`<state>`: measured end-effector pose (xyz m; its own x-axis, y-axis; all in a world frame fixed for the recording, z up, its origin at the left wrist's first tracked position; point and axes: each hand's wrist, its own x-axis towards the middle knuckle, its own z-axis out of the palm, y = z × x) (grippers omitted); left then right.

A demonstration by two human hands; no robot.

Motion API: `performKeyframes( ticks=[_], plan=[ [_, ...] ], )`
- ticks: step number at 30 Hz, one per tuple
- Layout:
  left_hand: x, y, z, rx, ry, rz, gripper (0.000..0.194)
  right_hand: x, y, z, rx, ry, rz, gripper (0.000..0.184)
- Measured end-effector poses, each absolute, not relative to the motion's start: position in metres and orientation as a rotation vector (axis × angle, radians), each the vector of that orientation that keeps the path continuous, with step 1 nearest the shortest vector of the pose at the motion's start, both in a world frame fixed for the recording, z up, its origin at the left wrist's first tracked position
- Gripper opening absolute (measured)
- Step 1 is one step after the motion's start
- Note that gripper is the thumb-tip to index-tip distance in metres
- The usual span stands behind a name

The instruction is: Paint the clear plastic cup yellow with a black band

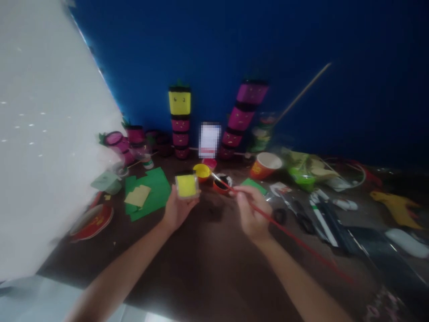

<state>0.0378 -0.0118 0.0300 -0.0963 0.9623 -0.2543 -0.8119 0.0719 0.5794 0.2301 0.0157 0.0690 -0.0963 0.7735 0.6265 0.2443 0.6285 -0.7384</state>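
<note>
Left-hand grip (181, 210) is curled around the side and underside of a small box (187, 185), fingers close against it, the yellow face turned back toward the person. They hold the box above the surface (217, 268), nearer its back edge than its front, just left of a yellow cup (201, 178). The right-hand grip (253, 210) is pinched tight on a red paintbrush (295, 237), its bristles by the right rim of that cup; from here I cannot tell whether they touch.

To do this well, I'd say, hold the box steady by its edges, with fingertips clear of the yellow face. Wipe any excess off against the rim and use light strokes. The brush slants over a dark-filled cup (219, 187), so lift it well clear there, or the colours could mix. I'd also guard the green sheet (159, 183) toward the left edge from drips. Whether the bristles carry paint is too blurred to tell.
</note>
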Motion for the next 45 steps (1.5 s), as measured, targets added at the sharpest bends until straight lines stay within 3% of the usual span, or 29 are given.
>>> performKeyframes(
  ticks=[5, 16, 21, 28, 37, 45],
  plan=[
    [0.038, -0.012, 0.023, 0.325, 0.711, 1.471, 0.061, 0.229, 0.017, 0.071, -0.849, -1.636, 0.559, 0.015],
    [0.045, -0.019, 0.028, 0.476, 0.735, 1.479, 0.045, 0.228, 0.022, 0.072, -0.887, -1.628, 0.532, 0.013],
    [0.041, -0.016, 0.024, 0.436, 0.729, 1.515, 0.028, 0.219, 0.038, 0.073, -0.96, -1.69, 0.545, 0.007],
    [0.036, -0.012, 0.018, 0.353, 0.679, 1.563, 0.035, 0.203, 0.066, 0.075, -1.061, -1.971, 0.493, 0.009],
    [0.036, -0.009, 0.019, 0.391, 0.682, 1.593, 0.011, 0.189, 0.08, 0.075, -1.188, -2.08, 0.456, 0.008],
    [0.035, -0.005, 0.019, 0.381, 0.662, 1.617, 0.009, 0.191, 0.079, 0.075, -1.164, -1.983, 0.459, 0.009]
  ],
)
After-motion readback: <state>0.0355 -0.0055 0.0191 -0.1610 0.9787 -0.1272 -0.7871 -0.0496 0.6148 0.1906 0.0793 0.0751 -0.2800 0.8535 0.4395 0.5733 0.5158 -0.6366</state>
